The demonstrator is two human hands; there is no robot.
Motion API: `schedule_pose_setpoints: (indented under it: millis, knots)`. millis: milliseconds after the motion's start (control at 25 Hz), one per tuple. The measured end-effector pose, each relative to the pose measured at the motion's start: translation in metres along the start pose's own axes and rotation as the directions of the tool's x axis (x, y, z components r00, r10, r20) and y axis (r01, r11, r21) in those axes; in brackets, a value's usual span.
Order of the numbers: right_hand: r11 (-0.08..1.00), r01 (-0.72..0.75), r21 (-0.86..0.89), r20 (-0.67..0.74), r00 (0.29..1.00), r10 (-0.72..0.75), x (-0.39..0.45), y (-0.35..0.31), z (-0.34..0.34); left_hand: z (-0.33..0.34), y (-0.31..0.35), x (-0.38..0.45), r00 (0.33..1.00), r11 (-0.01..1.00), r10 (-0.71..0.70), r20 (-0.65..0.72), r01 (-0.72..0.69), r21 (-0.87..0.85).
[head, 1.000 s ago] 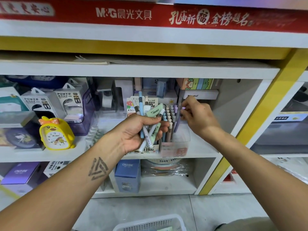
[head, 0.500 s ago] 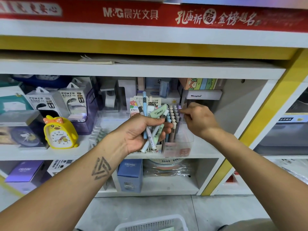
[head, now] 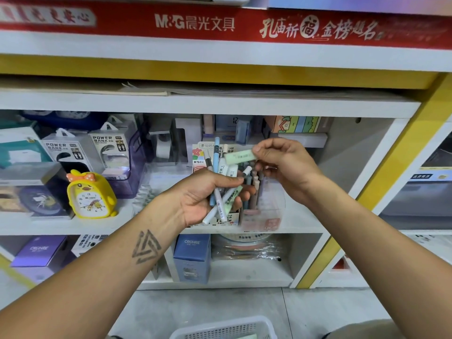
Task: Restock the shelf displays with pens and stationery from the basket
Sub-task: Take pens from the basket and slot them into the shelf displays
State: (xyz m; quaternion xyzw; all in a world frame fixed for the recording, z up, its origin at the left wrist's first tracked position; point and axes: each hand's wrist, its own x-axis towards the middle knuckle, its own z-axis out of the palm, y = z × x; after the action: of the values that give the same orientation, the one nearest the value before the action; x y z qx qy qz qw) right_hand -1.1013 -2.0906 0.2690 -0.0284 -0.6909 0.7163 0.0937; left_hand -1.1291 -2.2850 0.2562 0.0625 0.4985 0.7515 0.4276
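Head view: left hand (head: 205, 196) grips bundle of pens (head: 221, 189), fingers curled around it, in front of middle shelf (head: 61, 225) near its front edge. Right hand (head: 285, 165) pinches pale green pen (head: 241, 156) between thumb and fingers, just above bundle, pen lying nearly level. Behind hands, clear pen holder (head: 265, 211) with upright pens stands at front edge of same shelf. Yellow duck clock (head: 89, 194) stands further left. White basket (head: 227, 329) on floor at bottom edge of view.
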Motion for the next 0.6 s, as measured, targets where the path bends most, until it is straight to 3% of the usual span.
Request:
schedule_pose_setpoints:
  millis: [120, 400, 600]
  knots:
    - [0.990, 0.019, 0.141, -0.041, 0.999, -0.013, 0.003, -0.005, 0.002, -0.011, 0.008, -0.006, 0.994, 0.999, -0.012, -0.106, 0.007, -0.045]
    - [0.993, 0.026, 0.113, 0.082, 0.996, -0.036, 0.011, 0.000, 0.039, -0.054, 0.035, -0.041, 0.952, 0.991, 0.057, -0.302, -0.091, -0.101]
    - [0.991, 0.116, -0.064, 0.171, 0.980, -0.104, 0.014, 0.004, 0.077, -0.086, 0.046, -0.069, 0.926, 0.982, 0.073, -0.371, -0.131, -0.136]
